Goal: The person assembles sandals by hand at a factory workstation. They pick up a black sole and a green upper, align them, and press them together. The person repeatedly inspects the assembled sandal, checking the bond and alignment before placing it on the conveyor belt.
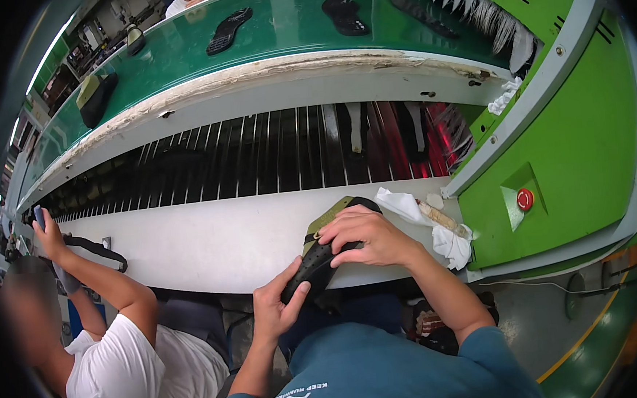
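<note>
An olive and black shoe (pixel 315 263) is held at a slant over the front edge of the white worktop (pixel 211 238). Dotted black material faces up on its near part, and olive fabric shows at its upper left. My left hand (pixel 277 303) grips the near end, the thumb lying on the black surface. Farther along, the fingers of my right hand (pixel 372 236) curl over the shoe, pressing near its middle and far end. Its underside is hidden.
Beyond the worktop run rollers (pixel 279 150), below a green belt (pixel 279 37) carrying black soles (pixel 229 31) and shoes. At right stand a green machine (pixel 550 177) with a red button (pixel 525 199) and crumpled white cloth (pixel 453 248). A co-worker (pixel 138 356) sits at left.
</note>
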Action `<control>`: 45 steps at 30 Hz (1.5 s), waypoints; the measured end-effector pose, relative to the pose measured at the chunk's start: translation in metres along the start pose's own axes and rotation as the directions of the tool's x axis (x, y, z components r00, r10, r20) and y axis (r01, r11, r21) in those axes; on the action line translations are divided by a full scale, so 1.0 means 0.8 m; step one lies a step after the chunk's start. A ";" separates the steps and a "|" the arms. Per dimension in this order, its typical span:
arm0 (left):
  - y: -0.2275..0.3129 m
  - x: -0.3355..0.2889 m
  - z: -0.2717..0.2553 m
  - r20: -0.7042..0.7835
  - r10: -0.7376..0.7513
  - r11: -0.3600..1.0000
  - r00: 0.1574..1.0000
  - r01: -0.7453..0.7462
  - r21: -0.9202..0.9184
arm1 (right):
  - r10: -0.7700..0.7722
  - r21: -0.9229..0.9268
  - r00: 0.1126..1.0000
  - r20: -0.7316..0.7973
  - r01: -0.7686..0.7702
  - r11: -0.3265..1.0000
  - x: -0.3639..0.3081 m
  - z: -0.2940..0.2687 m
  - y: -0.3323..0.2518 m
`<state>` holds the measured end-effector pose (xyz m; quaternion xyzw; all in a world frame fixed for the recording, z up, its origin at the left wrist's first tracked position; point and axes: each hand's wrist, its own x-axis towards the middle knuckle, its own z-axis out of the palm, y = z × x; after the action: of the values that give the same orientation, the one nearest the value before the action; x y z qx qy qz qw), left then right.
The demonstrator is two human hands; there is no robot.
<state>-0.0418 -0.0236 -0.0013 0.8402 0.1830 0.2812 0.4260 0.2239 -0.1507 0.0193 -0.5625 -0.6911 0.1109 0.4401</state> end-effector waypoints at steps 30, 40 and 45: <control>0.024 0.087 0.021 0.153 0.074 0.960 0.985 -0.112 0.257 | 0.335 0.043 0.942 -0.027 -0.334 0.942 -0.022 -0.019 0.036; 0.025 0.077 0.025 0.179 0.314 0.895 0.933 -0.353 0.273 | 0.343 -0.152 0.937 -0.071 -0.350 0.924 -0.049 -0.023 0.048; 0.005 0.076 0.015 0.230 0.271 0.909 0.935 -0.327 0.259 | 0.310 -0.261 0.930 -0.199 -0.355 0.898 -0.047 -0.021 -0.001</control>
<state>0.0131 0.0002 0.0158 0.9349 0.0500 0.2320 0.2639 0.2350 -0.1898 0.0111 -0.7381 -0.5575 0.0380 0.3781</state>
